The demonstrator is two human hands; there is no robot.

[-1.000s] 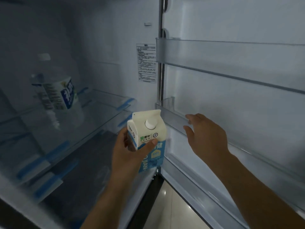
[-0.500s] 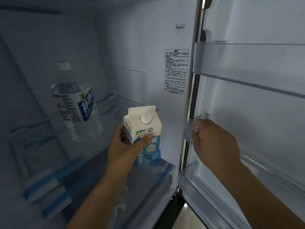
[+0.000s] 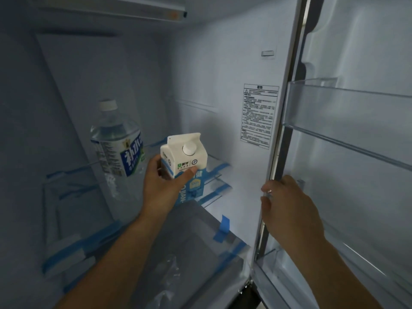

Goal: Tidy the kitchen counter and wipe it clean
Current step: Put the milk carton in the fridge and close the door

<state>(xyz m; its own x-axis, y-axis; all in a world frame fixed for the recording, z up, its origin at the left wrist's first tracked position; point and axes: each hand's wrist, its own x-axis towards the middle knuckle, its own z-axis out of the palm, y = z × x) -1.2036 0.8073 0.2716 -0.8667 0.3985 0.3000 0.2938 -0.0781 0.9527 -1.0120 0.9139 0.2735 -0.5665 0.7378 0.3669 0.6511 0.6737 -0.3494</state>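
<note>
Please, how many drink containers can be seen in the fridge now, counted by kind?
Milk carton, held in the left hand: 1
Water bottle, standing on the shelf: 1
Total: 2

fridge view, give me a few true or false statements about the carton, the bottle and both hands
1. The left hand holds the white and blue gable-top carton upright. True.
2. The carton's round white cap is off. False: it is in place.
3. The clear plastic water bottle with a blue label stands on a door shelf. False: it stands on a shelf inside the fridge.
4. The right hand is at the edge of the open fridge door. True.
5. The clear upper door shelf holds jars. False: nothing shows in it.
</note>
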